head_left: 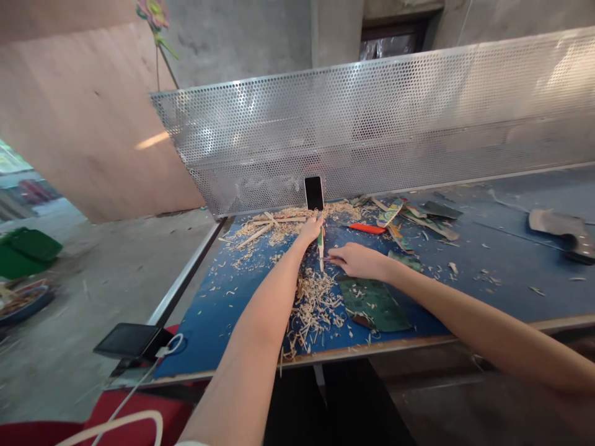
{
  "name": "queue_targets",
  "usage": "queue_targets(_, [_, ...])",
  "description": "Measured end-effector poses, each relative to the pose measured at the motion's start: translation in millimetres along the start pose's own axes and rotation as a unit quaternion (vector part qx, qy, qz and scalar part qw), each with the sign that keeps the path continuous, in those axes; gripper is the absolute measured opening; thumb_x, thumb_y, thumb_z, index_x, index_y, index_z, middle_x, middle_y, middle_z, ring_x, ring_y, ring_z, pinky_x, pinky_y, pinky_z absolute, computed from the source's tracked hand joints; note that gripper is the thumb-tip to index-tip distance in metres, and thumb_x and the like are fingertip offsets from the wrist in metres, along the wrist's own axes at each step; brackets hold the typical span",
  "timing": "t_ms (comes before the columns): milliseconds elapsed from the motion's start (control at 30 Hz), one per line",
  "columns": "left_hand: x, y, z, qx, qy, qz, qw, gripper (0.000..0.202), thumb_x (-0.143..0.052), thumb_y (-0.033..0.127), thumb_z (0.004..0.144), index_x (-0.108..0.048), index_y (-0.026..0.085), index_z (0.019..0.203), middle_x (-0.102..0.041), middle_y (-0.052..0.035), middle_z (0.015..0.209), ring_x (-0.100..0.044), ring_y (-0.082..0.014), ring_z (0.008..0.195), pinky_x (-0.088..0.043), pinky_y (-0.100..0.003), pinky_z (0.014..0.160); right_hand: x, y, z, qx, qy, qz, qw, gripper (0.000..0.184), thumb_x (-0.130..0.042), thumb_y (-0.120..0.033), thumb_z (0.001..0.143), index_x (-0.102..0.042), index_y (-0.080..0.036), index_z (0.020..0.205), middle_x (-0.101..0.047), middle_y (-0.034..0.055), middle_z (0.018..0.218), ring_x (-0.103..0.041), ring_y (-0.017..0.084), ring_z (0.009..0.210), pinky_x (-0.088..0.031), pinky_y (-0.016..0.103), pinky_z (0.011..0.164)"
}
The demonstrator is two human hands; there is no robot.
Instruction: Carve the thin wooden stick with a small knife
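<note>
My left hand (310, 229) is closed around the upper end of a thin painted wooden stick (320, 249) that stands almost upright on the blue tabletop (218, 322). My right hand (354, 260) lies beside the stick's lower end, fingers together at its tip; whether it grips the stick or a small tool is not clear. Pale wood shavings (313, 306) are heaped just in front of both hands. A phone (314, 193) leans upright against the perforated metal screen (372, 124) right behind my left hand.
An orange-handled tool (367, 228) and several painted wood offcuts (395, 217) lie to the right. A dark green sheet (374, 303) sits near the front edge. Wooden strips (274, 221) lie at the back left. A dark device (127, 341) with a white cable hangs off the left corner.
</note>
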State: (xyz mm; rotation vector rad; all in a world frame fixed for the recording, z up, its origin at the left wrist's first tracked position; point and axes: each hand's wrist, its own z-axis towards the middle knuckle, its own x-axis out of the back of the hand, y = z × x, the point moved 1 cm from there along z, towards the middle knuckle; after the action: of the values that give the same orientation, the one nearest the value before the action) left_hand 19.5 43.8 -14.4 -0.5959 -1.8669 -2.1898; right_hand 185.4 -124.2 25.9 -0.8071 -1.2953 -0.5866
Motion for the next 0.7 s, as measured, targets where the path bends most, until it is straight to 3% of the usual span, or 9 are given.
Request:
queue_targets(133, [-2.2,-3.0,4.0,0.011,-0.02,0.004,1.0,0.039,-0.055,0.039,0.113,-0.074,0.02,0.085,-0.066,-0.0082,0.059,-0.07,-0.028,0.07,-0.05,-0.034,0.077,1.1,-6.3,-3.2,-0.001,-0.014,0.025,1.0,0.028,-0.049,-0.03,0.11,-0.075,-0.022,0.103,-0.081,0.0102,0.095,-0.069,0.024,0.084,-0.038,0.033,0.075])
queue_targets(267, [0.6,-7.4,6.4,0.026,0.023,-0.032,0.999,0.04,-0.052,0.044,0.114,-0.071,0.021,0.087,-0.065,-0.0066,0.059,-0.066,-0.0267,0.065,-0.047,-0.034,0.074,0.4,-11.6,-11.2,0.011,-0.034,0.017,0.999,0.028,-0.052,-0.032,0.109,-0.078,-0.025,0.102,-0.082,0.008,0.092,-0.07,0.024,0.083,-0.038,0.033,0.073])
queue_targets(367, [4.2,-8.0,4.0,0.019,0.047,-0.054,0.997,0.041,-0.052,0.048,0.114,-0.067,0.022,0.086,-0.064,-0.0049,0.06,-0.063,-0.0242,0.062,-0.044,-0.034,0.071,1.3,-7.5,-13.0,-0.002,0.015,-0.016,1.0,0.03,-0.051,-0.037,0.11,-0.079,-0.026,0.108,-0.082,0.0084,0.094,-0.071,0.025,0.084,-0.039,0.034,0.075])
queue_targets(500, [7.7,-5.6,-1.5,0.007,0.024,-0.11,0.994,0.044,-0.055,0.054,0.113,-0.061,0.023,0.083,-0.063,-0.0036,0.062,-0.056,-0.0185,0.055,-0.041,-0.031,0.064,0.8,2.4,-7.7,-0.005,0.067,-0.016,0.998,0.032,-0.047,-0.037,0.113,-0.077,-0.025,0.114,-0.082,0.0082,0.093,-0.071,0.025,0.083,-0.039,0.033,0.075])
queue_targets(600, [8.4,-5.1,-1.6,-0.006,0.014,-0.157,0.988,0.041,-0.068,0.056,0.107,-0.059,0.022,0.085,-0.062,-0.0014,0.064,-0.052,-0.015,0.054,-0.04,-0.029,0.062,-1.8,9.1,-4.2,-0.008,0.08,-0.011,0.997,0.03,-0.048,-0.038,0.113,-0.075,-0.026,0.114,-0.082,0.0078,0.094,-0.07,0.024,0.083,-0.037,0.032,0.074])
queue_targets(700, [7.6,-7.1,1.8,-0.009,0.04,-0.191,0.981,0.041,-0.078,0.051,0.101,-0.054,0.023,0.084,-0.057,0.0014,0.063,-0.053,-0.0142,0.057,-0.041,-0.027,0.062,-4.8,14.0,-3.2,-0.007,0.072,-0.017,0.997,0.027,-0.05,-0.037,0.112,-0.075,-0.026,0.113,-0.083,0.0081,0.097,-0.071,0.025,0.084,-0.036,0.032,0.074])
